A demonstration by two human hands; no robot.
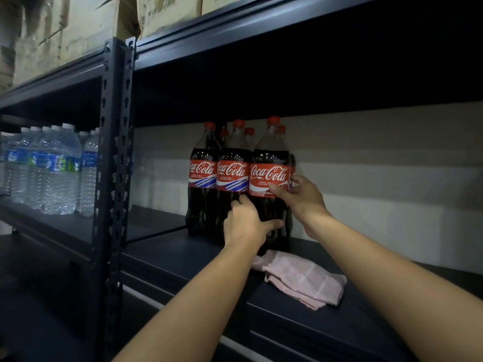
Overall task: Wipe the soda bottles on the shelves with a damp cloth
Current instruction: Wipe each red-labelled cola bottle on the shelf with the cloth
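Far to the left of your hands: water bottles [56, 168], on the neighbouring shelf, not part of this job.

Just left of your left hand: two cola bottles [217, 176], upright, touching.

Left hand [247, 223]: fingers curled round the lower body of the front cola bottle [270, 176].

Right hand [300, 194]: thumb and fingers clamped on that bottle's label.

Below your right wrist: pink cloth [300, 279], lying loose on the shelf [183, 252] (neither hand touches it).

Step, by my reading: handling or positioning the bottle, not wiping. Next move calls for freeing one hand to fetch the cloth.
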